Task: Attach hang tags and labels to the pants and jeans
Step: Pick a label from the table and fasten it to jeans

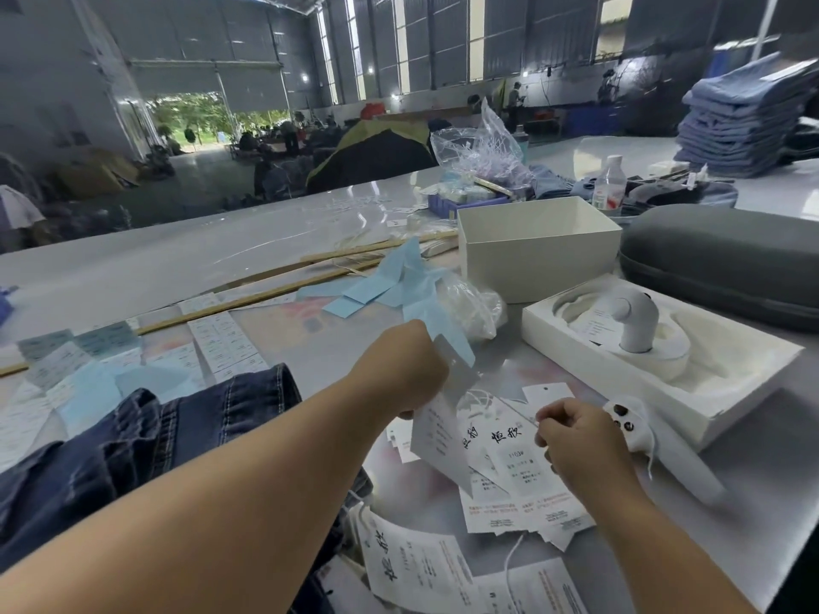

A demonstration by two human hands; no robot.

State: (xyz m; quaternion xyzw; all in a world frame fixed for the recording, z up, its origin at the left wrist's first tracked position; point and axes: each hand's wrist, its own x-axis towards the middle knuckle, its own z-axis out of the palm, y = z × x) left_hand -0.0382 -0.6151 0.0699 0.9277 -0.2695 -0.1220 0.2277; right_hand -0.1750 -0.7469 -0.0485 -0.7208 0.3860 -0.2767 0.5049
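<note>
Tagging is just starting: left hand [410, 374] is pinching a hang tag [438, 440], right hand [576, 432] is seemingly nipping its string, w/ jeans [146, 440] lying untagged.

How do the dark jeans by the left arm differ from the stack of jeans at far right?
The dark jeans are deep indigo; the stack is pale blue. The dark jeans lie loose and rumpled at the near edge; the stack is neatly folded and piled high on the far side. Both rest on the table.
</note>
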